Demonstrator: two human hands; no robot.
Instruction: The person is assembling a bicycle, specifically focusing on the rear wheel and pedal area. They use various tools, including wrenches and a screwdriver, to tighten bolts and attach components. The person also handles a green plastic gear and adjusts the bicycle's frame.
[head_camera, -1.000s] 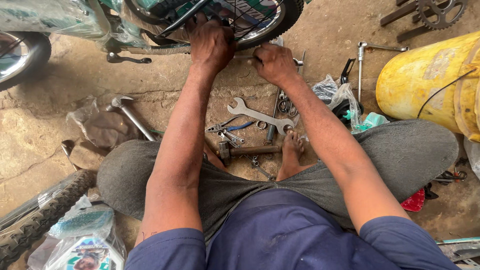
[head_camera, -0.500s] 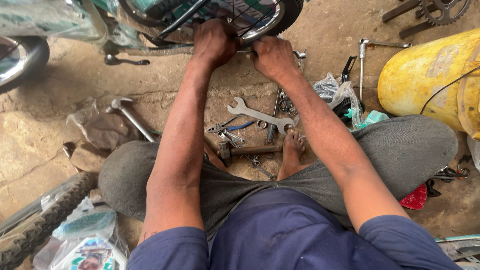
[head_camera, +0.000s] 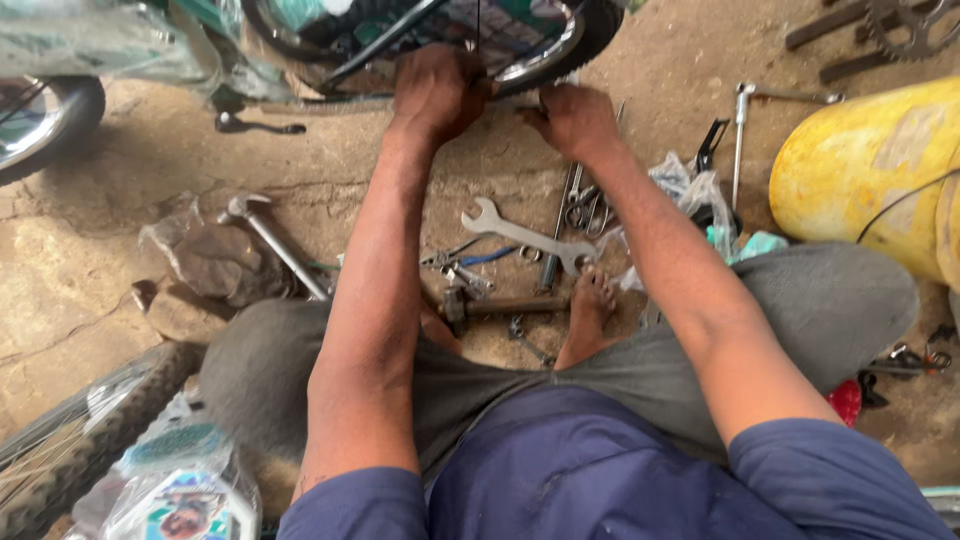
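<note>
Two hands: both reach forward to the bicycle wheel (head_camera: 560, 45) at the far edge of the dirt floor (head_camera: 130, 270).
Near ground: bare foot (head_camera: 590, 310) tucked between the knees; hammer (head_camera: 500, 306) lies just before it, handle crosswise.
Mid ground: open-ended spanner (head_camera: 525, 235) flat on the floor between the forearms, within easy reach; smaller tools scattered beside it; a second hammer (head_camera: 270, 240) off to the left.
Right side: yellow drum (head_camera: 870, 170) on its side, well apart from the work.
Left hand (head_camera: 435, 95): fingers curled down over the rim and tyre, closed on the wheel.
Right hand (head_camera: 575, 120): at the rim just beside the left; fingers bent inward, but what they pinch is hidden, cannot tell.
Doing it well, as I judge: keep the left hand bracing the wheel so it does not turn, work with the right in small moves, wrists low, spanner left where it can be found blind.
</note>
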